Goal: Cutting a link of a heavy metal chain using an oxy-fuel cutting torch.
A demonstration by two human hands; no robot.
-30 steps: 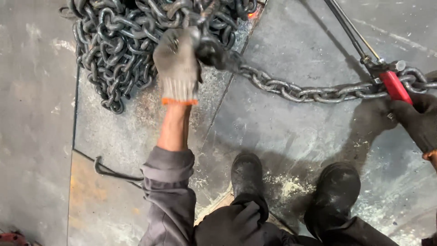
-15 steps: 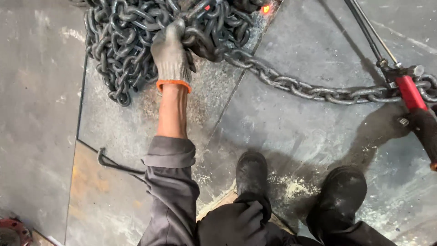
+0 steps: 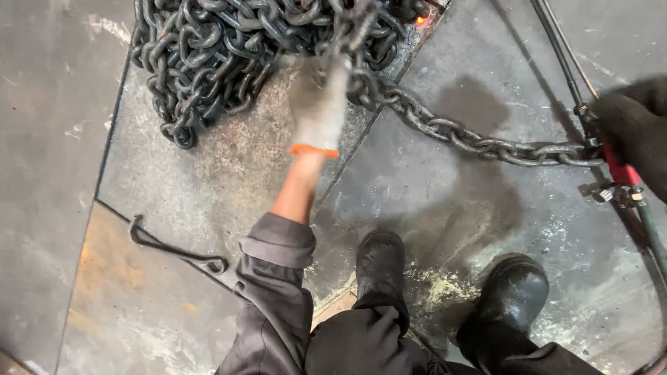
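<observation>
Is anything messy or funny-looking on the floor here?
Yes: pale powder is scattered on the metal floor by the black boots, and a bent wire hook lies loose. The chain heap is tangled.

chain [image 3: 479, 144] | dark heavy steel links | heaped upper-left, one strand stretched right

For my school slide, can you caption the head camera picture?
Gloved left hand grips heavy chain; dark-gloved right hand holds red-handled tool.
</observation>
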